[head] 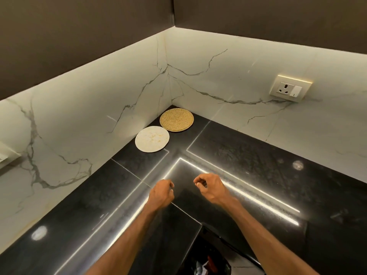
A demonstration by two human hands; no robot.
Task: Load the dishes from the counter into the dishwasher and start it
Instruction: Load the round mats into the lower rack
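Black counter (258,155), glossy, glare lines across it. Left hand (161,193) and right hand (211,187) hover side by side over the near part. Fingers of both are loosely curled inward and hold nothing.

Two flat rounds lie deep in the far corner, well apart from the hands. The white plate (152,138), stained yellowish, sits close to the left wall. The gold disc (176,119) is behind it, rims just beside each other, maybe touching. The gold one looks textured; cannot tell if it is a dish or a mat. Dishwasher not in view.

Judgement: pick-up not yet begun. Risks from here:
- Both pieces lie flat on polished stone, so fingertips may fail to get under a rim and the piece skates into the wall.
- Lifting the plate could nudge the disc, given how close the rims sit.
- A long reach makes for a weak pinch and a possible drop.
- If the disc is a mat, loading it would be a mistake.
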